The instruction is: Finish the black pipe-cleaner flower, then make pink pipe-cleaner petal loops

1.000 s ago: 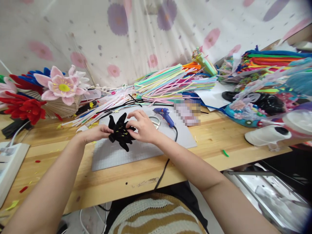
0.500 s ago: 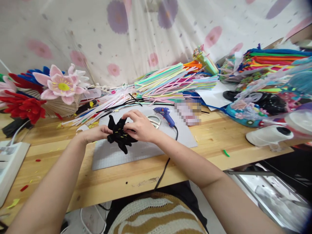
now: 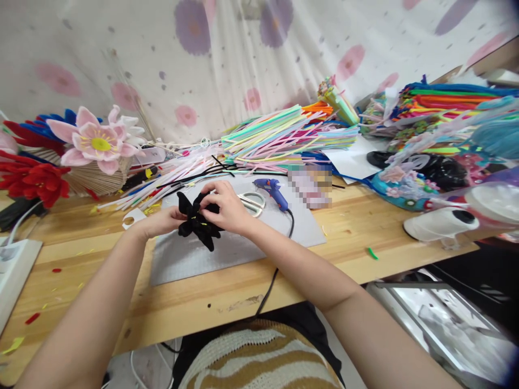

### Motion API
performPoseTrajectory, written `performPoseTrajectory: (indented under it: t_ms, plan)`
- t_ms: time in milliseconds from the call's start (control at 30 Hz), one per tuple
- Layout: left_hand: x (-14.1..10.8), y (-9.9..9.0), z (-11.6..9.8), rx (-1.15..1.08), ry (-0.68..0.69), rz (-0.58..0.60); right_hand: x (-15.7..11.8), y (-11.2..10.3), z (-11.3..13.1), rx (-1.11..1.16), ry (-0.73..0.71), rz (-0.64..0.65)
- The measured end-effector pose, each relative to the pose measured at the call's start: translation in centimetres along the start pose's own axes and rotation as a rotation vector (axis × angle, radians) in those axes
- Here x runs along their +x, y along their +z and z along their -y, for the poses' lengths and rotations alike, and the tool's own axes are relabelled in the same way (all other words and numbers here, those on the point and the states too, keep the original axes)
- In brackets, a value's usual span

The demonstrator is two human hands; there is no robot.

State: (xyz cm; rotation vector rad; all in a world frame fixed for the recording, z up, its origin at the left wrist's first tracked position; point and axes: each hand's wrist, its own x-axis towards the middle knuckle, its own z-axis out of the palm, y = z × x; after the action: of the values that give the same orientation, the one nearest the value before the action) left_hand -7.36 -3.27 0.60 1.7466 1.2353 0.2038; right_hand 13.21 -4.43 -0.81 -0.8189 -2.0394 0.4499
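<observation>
A black pipe-cleaner flower (image 3: 204, 233) with thin yellow stamens at its centre is held above the grey cutting mat (image 3: 178, 265). My left hand (image 3: 164, 220) grips it from the left, its fingers partly hidden behind the petals. From the right, my right hand (image 3: 225, 208) pinches at the flower near its middle, thumb and forefinger closed on a petal. Just beyond my right hand lie scissors (image 3: 259, 208) with pale handles, partly covered by it. A blue glue gun (image 3: 273, 192) rests on the mat farther right, its black cord running off the table's front.
Bundles of pastel pipe cleaners (image 3: 271, 135) are heaped along the back. At left stand a pink flower (image 3: 99, 143), a red flower (image 3: 34, 181) and a white power strip (image 3: 18, 275). A white spool (image 3: 440, 224) lies on the wooden table (image 3: 348, 259) at right.
The flower has turned slightly between my hands, and my right fingers have shifted a little left along its petals. The whole view has moved slightly.
</observation>
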Motion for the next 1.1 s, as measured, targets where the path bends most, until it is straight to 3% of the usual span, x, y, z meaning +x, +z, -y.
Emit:
performPoseTrajectory:
  t_ms: [200,333,433,633,833,1100]
  plan:
    - [-0.7,3.6,0.0,0.152,0.223,-0.499,-0.1,0.2,-0.5,0.016,0.094,-0.029]
    - [-1.1,6.3,0.0,0.179,0.222,-0.726,-0.1,-0.3,-0.1,0.006,0.102,-0.016]
    - [-1.2,7.4,0.0,0.147,0.203,-0.827,0.0,-1.0,0.2,-0.029,0.074,-0.035]
    - [-1.3,7.8,0.2,0.115,0.223,-0.901,-0.3,-2.1,0.6,-0.108,-0.037,-0.032]
    - [-1.6,7.6,0.6,0.064,0.214,-0.801,-0.9,-2.5,0.5,-0.139,-0.098,-0.02]
    - [-2.4,6.6,0.3,0.153,0.208,-0.769,-1.4,-3.8,0.3,-0.147,-0.109,0.001]
